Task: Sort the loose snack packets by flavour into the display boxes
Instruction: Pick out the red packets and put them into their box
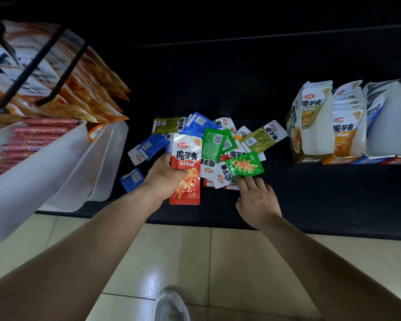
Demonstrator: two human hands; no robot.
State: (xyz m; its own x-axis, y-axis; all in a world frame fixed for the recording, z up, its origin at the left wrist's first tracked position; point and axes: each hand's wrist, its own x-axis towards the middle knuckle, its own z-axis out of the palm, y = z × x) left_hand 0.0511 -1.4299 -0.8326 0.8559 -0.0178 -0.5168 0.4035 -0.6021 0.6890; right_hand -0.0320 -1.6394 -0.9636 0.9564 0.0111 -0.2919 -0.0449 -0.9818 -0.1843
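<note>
Left hand (164,176) grips a red packet (187,156); right hand (257,200) touches a green packet (245,167).
I read 魔芋爽 in bold black across the red packet's white top, with "20%" in its upper corner. My left hand is curled round its left edge and holds it upright over the pile (214,137). My right fingers are straight and hold nothing, their tips on the near edge of the green packet. That packet lies at the pile's near right corner on the black shelf (322,195). Blue, olive and green packets lie jumbled there, several showing barcodes. Well to the right stand an olive box (310,126) and an orange box (344,137), both marked 魔芋爽, then a blue box (380,117).
</note>
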